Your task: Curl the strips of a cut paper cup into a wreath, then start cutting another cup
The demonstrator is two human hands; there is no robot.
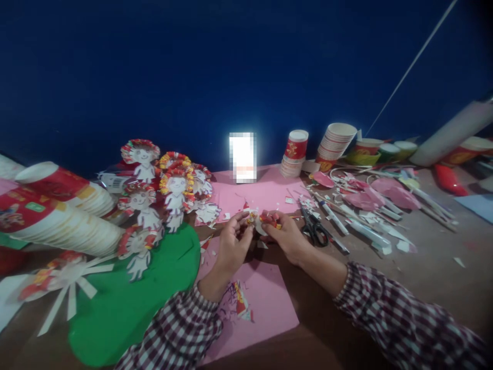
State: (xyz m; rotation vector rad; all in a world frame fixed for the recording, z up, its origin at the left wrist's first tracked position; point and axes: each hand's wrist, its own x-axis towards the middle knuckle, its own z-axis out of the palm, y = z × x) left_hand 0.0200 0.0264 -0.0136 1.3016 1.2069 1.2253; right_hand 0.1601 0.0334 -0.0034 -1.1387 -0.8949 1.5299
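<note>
My left hand [233, 242] and my right hand [284, 234] meet over the table, both pinched on a small paper-cup cutout [263, 221] with a white middle and red-and-yellow curled strips. The cutout sits between my fingertips, just above a pink paper sheet [265, 303]. Both sleeves are plaid. Black scissors [314, 226] lie just right of my right hand.
Finished paper dolls [169, 192] stand at the left on a green sheet [127, 308]. Stacked paper cups [57, 210] lie at far left; more cups [296, 149] stand at the back. Pens, pink scraps [362, 198] and cuttings litter the right side. A bright phone [242, 156] leans at the wall.
</note>
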